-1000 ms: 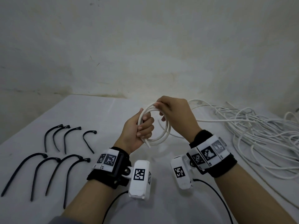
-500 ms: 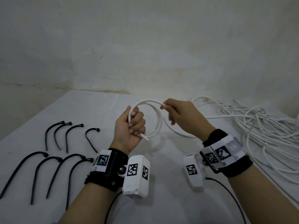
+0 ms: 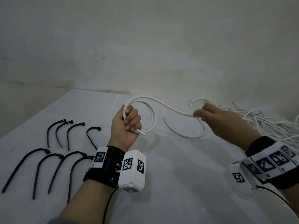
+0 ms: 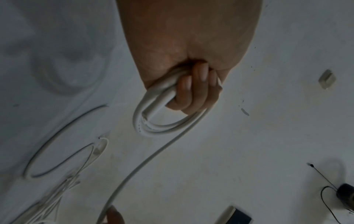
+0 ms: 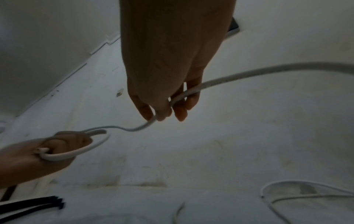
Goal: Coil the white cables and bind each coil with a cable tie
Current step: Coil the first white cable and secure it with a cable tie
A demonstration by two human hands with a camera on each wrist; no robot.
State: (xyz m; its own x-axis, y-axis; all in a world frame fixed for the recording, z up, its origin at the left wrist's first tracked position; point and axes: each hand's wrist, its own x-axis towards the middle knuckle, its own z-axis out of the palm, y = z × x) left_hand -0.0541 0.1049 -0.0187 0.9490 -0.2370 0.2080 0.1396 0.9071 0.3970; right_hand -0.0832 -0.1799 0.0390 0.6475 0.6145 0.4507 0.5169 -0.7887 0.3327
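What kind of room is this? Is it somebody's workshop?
Probably a plain work corner, not a fitted workshop: a table with a white cover against a bare stained wall, with black cable ties laid out and a heap of white cables.

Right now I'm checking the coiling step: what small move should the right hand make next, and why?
Probably swing the right hand back to the left hand, laying another loop onto the coil. It pinches the white cable stretched away from the coil, with more lying loose on the table.
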